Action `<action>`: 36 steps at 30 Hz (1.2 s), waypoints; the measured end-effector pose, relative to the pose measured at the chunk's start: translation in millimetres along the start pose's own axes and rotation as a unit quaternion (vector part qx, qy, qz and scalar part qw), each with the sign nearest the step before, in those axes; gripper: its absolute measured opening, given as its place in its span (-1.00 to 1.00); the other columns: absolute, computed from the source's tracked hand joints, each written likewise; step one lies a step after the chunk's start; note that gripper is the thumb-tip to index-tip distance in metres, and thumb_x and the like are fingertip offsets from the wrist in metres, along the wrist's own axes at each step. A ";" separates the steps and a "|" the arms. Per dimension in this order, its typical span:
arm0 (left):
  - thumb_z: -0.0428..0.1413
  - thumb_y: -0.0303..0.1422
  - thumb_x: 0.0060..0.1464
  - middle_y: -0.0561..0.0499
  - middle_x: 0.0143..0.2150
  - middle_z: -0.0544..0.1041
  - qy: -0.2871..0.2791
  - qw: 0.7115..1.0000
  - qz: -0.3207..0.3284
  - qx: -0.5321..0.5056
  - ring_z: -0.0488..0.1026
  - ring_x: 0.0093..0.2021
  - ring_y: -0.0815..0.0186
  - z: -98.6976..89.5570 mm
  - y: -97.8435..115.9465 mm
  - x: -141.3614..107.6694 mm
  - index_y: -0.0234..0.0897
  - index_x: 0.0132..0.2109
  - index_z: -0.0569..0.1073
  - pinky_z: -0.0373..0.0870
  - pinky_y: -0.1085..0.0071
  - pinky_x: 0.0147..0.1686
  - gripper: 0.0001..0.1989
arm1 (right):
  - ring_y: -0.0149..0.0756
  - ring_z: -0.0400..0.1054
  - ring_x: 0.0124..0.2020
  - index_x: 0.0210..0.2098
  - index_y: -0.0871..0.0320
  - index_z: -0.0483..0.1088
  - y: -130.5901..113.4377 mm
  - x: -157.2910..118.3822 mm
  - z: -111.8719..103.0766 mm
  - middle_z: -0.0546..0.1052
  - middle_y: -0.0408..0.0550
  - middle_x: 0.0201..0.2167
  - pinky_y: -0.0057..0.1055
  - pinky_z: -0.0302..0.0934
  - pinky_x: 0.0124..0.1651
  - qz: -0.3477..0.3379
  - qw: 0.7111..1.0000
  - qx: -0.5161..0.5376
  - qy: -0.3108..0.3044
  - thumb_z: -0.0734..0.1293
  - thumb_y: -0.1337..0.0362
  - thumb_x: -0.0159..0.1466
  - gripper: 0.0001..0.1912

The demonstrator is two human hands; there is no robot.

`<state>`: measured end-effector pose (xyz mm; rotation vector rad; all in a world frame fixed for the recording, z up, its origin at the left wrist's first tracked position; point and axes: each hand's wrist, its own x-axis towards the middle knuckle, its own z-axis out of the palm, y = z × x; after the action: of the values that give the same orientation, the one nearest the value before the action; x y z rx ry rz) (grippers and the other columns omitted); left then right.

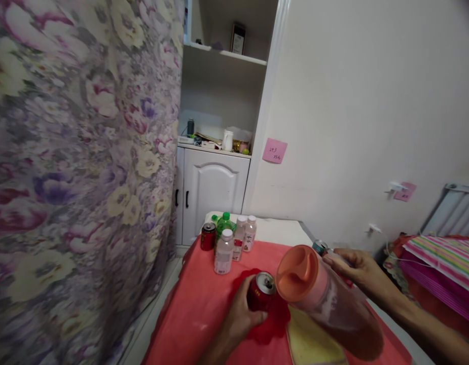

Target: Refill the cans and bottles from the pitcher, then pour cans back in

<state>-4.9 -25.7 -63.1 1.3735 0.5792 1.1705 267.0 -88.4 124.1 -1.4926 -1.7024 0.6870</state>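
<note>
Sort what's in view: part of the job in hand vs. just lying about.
In the job:
held red can, in the left hand
orange-lidded pitcher, tilted lid-end toward that can, in the right hand

Lying about:
second red can
white-capped bottles
green-capped bottle
yellow cloth or mat
pink note on the wall

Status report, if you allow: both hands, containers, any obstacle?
Left hand around red can. Right hand holding tilted pitcher, orange lid toward can. Bottles stand beyond can, not between.
</note>
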 end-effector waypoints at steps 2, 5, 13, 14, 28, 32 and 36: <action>0.46 -0.30 -0.36 -0.15 0.21 0.47 0.019 1.000 0.002 -0.004 0.31 0.26 -0.17 -0.1 -0.9 -0.3 -0.14 0.19 0.37 0.16 -0.04 0.30 -0.11 | -0.44 -0.02 -0.58 -0.60 0.09 0.15 -0.4 0.0 0.0 0.12 -0.27 -0.65 -0.44 -0.12 -0.51 0.004 1.000 -0.004 -0.001 0.28 -0.26 0.20 -0.41; 0.46 -0.33 -0.37 -0.13 0.18 0.50 0.028 1.000 0.000 -0.005 0.34 0.24 -0.18 0.3 -1.6 -0.4 -0.13 0.17 0.39 0.19 -0.04 0.28 -0.13 | -0.43 -0.01 -0.58 -0.60 0.09 0.15 -1.0 0.0 0.0 0.12 -0.27 -0.66 -0.43 -0.11 -0.50 0.005 1.000 -0.005 0.002 0.28 -0.26 0.20 -0.42; 0.47 -0.27 -0.39 -0.14 0.16 0.50 0.019 1.000 0.002 -0.005 0.35 0.22 -0.14 2.7 3.9 -0.5 -0.16 0.17 0.38 0.19 -0.01 0.27 -0.12 | -0.43 -0.02 -0.57 -0.61 0.10 0.15 -1.4 -0.4 -0.9 0.11 -0.27 -0.65 -0.43 -0.12 -0.50 -0.001 1.000 -0.012 0.003 0.29 -0.24 0.21 -0.42; 0.46 -0.28 -0.38 -0.13 0.16 0.50 0.019 1.000 -0.001 -0.003 0.35 0.22 -0.14 2.9 4.7 -0.5 -0.15 0.17 0.38 0.19 -0.01 0.27 -0.12 | -0.43 -0.01 -0.57 -0.61 0.10 0.15 -1.7 -0.6 -0.9 0.11 -0.27 -0.65 -0.43 -0.12 -0.50 -0.002 1.000 -0.014 0.005 0.29 -0.25 0.21 -0.42; 0.46 -0.30 -0.38 -0.13 0.14 0.51 0.016 1.000 -0.001 -0.007 0.37 0.21 -0.14 3.9 7.3 -0.4 -0.15 0.17 0.39 0.21 -0.01 0.26 -0.14 | -0.44 -0.01 -0.58 -0.60 0.10 0.16 -2.0 -1.2 0.0 0.12 -0.27 -0.65 -0.43 -0.13 -0.50 0.004 1.000 -0.004 -0.001 0.29 -0.22 0.22 -0.43; 0.47 -0.26 -0.40 -0.13 0.14 0.51 0.015 1.000 -0.001 -0.007 0.36 0.21 -0.15 3.6 6.2 -0.1 -0.15 0.16 0.40 0.20 -0.02 0.26 -0.12 | -0.44 -0.02 -0.57 -0.59 0.11 0.16 -2.6 -1.5 0.8 0.11 -0.27 -0.64 -0.43 -0.14 -0.50 0.000 1.000 -0.008 0.001 0.28 -0.22 0.22 -0.43; 0.47 -0.23 -0.40 -0.15 0.16 0.49 0.018 1.000 0.005 -0.013 0.34 0.23 -0.16 2.8 4.0 -0.4 -0.16 0.16 0.39 0.18 -0.01 0.27 -0.11 | -0.44 -0.01 -0.57 -0.58 0.11 0.17 -4.3 -2.2 1.5 0.12 -0.26 -0.63 -0.43 -0.12 -0.50 0.003 1.000 -0.007 -0.009 0.27 -0.22 0.24 -0.44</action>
<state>-3.8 -28.1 -58.9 1.3372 0.5805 1.2083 263.3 -91.2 126.3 -1.5059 -1.7188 0.6949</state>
